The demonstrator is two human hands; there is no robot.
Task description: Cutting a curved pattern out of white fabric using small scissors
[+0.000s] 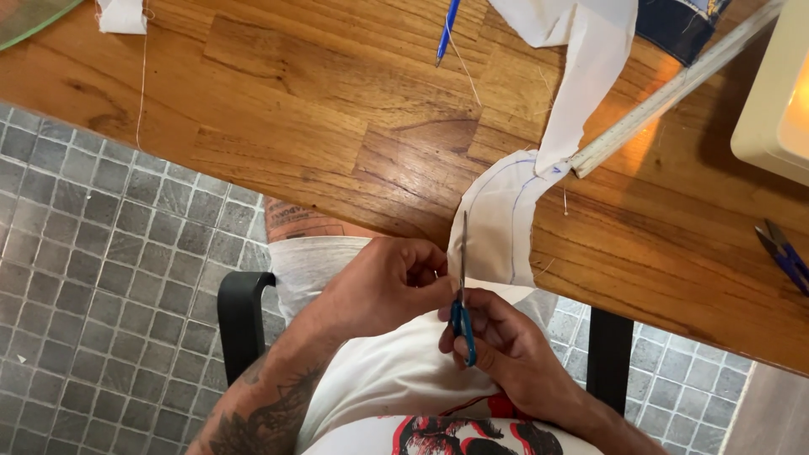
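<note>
Scissors with blue handles sit closed in my right hand, fingers wrapped round the grips, blades pointing up along the edge of the white fabric piece. My left hand pinches that fabric's near edge, just beside the blades. I see the cloth, marked with a curved blue line, hanging over the edge of the wooden table. Farther off lie a ruler, a blue pen and a second pair of blue scissors at right.
</note>
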